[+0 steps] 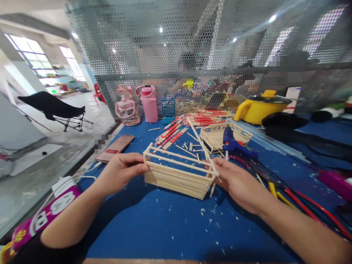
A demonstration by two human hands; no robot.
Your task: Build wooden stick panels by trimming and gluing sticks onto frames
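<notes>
Centrally in the head view, a box of pale sticks point(176, 179) is held in the air above the blue table point(165, 227), its front wall closely stacked and its upper part open railing. The left hand point(118, 174) pinches the box's left end between thumb and fingers; the right hand point(238, 179) grasps its right corner, the fingertips partly hidden. From that corner a long stick point(198, 139) slants toward the upper left; whether it is fixed there, I cannot tell. Just right of center, behind the right hand, a blue glue gun point(232, 143) sits against a second stick tray point(209, 143). Red-marked sticks point(172, 137) and short cut pieces lie behind the box. Left of center are a phone point(121, 143) and, beyond it, a clear pink jug point(128, 112) beside a pink bottle point(149, 104). A yellow pot point(255, 112) stands at upper right, with translucent rods point(275, 143) below it. A purple packet point(46, 216) occupies the lower left.
</notes>
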